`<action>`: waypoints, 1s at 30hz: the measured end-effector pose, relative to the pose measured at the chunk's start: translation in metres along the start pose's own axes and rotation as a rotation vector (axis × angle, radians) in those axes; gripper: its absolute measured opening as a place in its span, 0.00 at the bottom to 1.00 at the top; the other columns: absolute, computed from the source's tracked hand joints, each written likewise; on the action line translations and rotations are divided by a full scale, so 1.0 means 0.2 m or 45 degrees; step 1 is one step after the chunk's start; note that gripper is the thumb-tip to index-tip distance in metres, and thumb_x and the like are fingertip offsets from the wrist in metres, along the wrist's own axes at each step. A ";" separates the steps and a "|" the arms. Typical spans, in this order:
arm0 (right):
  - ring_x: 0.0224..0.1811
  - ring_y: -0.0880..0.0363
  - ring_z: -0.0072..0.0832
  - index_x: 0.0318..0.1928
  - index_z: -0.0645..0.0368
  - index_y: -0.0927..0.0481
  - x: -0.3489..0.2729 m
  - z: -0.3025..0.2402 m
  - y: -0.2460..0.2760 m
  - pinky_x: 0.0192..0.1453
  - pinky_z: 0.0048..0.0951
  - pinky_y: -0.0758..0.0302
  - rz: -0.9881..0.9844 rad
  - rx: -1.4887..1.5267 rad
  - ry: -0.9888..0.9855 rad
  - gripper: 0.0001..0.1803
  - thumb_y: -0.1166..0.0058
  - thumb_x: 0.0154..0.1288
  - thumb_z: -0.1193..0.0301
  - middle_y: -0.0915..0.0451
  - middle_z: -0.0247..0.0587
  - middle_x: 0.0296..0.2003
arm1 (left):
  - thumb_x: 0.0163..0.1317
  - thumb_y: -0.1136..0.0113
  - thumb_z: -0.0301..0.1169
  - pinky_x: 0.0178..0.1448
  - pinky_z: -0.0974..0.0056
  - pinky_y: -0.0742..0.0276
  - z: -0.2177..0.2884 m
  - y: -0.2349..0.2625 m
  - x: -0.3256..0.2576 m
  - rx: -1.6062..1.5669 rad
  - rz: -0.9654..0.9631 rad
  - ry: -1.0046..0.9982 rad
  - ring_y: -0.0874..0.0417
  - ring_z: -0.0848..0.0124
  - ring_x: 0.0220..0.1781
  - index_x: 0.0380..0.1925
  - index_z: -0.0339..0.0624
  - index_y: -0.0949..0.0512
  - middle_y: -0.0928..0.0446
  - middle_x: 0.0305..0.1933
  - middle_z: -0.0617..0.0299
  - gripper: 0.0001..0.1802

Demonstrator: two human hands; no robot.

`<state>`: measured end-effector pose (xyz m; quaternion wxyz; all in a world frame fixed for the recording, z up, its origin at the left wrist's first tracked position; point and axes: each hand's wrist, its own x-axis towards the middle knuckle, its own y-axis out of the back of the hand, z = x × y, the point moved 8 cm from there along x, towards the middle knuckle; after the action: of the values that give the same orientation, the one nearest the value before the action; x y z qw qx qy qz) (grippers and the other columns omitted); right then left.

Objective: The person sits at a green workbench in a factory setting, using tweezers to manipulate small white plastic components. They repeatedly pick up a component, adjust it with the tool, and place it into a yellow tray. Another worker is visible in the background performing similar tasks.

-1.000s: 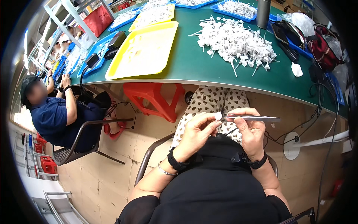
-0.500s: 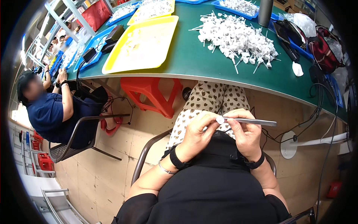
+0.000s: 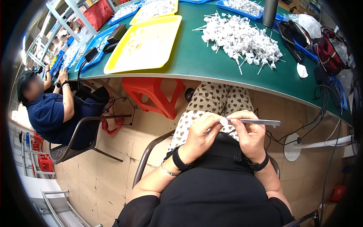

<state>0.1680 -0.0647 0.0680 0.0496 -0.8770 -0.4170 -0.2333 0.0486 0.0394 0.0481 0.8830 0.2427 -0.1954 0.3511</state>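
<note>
Above my lap, my left hand (image 3: 203, 132) pinches a small round white piece (image 3: 224, 121) between thumb and fingertips. My right hand (image 3: 248, 133) is closed around a slim grey metal hand tool (image 3: 261, 122), whose long flat end sticks out to the right. The tool's working tip meets the white piece or lies very close to it; the fingers hide the exact contact. Farther off on the green table (image 3: 193, 56) lies a heap of small white parts with thin stems (image 3: 238, 39).
A yellow tray (image 3: 151, 60) with a few small pieces lies left on the table. Behind are blue trays (image 3: 242, 11) of white parts and a dark bottle (image 3: 269, 13). A co-worker (image 3: 53, 109) sits left; a red stool (image 3: 155, 96) stands under the table. Cables (image 3: 321, 102) hang right.
Both hands stay almost in place. The white piece and the metal tool have turned slightly in the fingers.
</note>
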 end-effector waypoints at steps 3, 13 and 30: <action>0.33 0.18 0.22 0.44 0.66 0.14 0.00 0.00 0.00 0.36 0.23 0.23 -0.005 -0.022 -0.003 0.04 0.38 0.72 0.80 0.15 0.39 0.35 | 0.62 0.33 0.15 0.45 0.62 0.18 0.00 0.00 0.00 0.021 -0.009 -0.019 0.14 0.60 0.40 0.45 0.40 0.17 0.18 0.39 0.56 0.13; 0.33 0.16 0.27 0.42 0.65 0.15 0.04 -0.10 -0.01 0.37 0.26 0.22 -0.189 -0.259 0.208 0.02 0.37 0.71 0.78 0.14 0.42 0.36 | 0.61 0.34 0.14 0.45 0.61 0.18 0.03 0.00 -0.01 0.031 0.023 -0.117 0.14 0.58 0.41 0.47 0.39 0.17 0.17 0.41 0.55 0.15; 0.35 0.15 0.22 0.45 0.66 0.14 0.01 -0.01 0.00 0.38 0.23 0.21 -0.056 -0.023 -0.001 0.04 0.38 0.72 0.80 0.15 0.40 0.37 | 0.61 0.33 0.15 0.45 0.61 0.17 -0.01 -0.01 -0.01 0.033 0.012 -0.098 0.13 0.58 0.41 0.47 0.39 0.17 0.17 0.41 0.55 0.14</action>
<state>0.1680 -0.0646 0.0713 0.0365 -0.8682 -0.4341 -0.2377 0.0481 0.0381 0.0457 0.8700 0.2665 -0.2257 0.3482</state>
